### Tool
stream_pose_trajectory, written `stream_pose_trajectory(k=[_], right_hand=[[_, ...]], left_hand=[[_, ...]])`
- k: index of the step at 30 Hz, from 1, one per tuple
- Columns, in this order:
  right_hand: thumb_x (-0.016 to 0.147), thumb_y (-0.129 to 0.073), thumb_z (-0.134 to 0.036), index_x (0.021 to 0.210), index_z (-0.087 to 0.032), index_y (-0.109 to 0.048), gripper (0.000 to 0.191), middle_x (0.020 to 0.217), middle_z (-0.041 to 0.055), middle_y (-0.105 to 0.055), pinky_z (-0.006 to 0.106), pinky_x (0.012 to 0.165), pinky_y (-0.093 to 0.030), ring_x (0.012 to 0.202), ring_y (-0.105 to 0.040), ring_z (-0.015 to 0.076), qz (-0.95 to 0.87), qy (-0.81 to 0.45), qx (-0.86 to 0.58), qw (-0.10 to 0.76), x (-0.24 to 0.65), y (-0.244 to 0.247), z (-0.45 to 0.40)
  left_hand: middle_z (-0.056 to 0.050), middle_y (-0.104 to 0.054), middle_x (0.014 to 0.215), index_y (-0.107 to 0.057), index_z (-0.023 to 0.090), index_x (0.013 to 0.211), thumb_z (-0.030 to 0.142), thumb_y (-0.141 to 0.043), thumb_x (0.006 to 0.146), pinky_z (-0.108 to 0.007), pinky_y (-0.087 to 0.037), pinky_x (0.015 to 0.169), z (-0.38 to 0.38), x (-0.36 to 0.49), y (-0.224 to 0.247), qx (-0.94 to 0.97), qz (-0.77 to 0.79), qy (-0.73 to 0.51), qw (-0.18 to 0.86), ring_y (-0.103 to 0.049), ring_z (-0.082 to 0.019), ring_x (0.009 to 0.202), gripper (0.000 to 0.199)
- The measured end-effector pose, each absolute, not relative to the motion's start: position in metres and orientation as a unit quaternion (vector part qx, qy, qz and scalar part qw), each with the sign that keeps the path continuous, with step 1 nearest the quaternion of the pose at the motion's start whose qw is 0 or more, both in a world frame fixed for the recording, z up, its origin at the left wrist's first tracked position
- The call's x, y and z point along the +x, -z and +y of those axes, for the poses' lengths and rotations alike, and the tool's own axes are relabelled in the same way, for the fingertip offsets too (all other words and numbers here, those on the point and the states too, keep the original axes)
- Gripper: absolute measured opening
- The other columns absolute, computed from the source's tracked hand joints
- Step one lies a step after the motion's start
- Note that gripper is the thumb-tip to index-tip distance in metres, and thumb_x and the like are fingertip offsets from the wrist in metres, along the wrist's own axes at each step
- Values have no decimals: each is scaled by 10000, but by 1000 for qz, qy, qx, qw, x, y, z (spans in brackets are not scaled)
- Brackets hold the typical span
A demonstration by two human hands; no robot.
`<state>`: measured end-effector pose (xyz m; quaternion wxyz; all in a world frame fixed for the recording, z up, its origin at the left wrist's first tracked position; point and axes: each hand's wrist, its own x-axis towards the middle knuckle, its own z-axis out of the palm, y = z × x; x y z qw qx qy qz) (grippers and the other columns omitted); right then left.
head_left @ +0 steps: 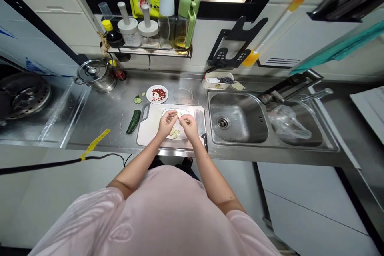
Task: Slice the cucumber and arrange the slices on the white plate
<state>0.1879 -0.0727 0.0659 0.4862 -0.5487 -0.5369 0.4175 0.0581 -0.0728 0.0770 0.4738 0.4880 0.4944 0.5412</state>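
Pale green, a thin cucumber slice (pixel 179 115) is pinched in the fingertip grip of both left hand (pixel 167 123), at its 8 o'clock, and right hand (pixel 189 125), at 4, above more slices (pixel 174 132) on the white cutting board (pixel 150 130). A whole dark-green cucumber (pixel 133 122) lies on the stainless-steel counter (pixel 99 122) at the board's 9 o'clock.

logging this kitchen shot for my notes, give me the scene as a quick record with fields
left hand: pinching a pale slice, shared with the right
right hand: fingertips at the same slice
below hands: white plate with more slices, on a cutting board
right of board's middle: knife
left of board: dark green cucumber
behind board: plate of red pieces
right: sink
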Motion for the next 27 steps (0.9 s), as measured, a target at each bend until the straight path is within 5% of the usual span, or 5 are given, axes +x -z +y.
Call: stream_pose_trajectory(k=[7, 27], right_hand=[[798, -599, -396, 731, -217, -664, 202, 987, 74, -603, 330, 756, -454, 995, -532, 223, -599, -361, -558, 446, 188, -63, -75], [810, -595, -307, 721, -224, -648, 132, 974, 41, -601, 369, 950, -340, 1005, -512, 209, -674, -322, -527, 405, 193, -62, -87]], left_hand=[[-2, -582, 763, -610, 213, 997, 296, -644, 763, -232, -397, 593, -77, 48, -80, 498, 498, -519, 484, -481, -94, 614, 250], [1, -599, 783, -578, 227, 999, 264, -615, 771, -242, -415, 648, -94, 39, -66, 519, 532, -496, 449, -517, -109, 650, 234]])
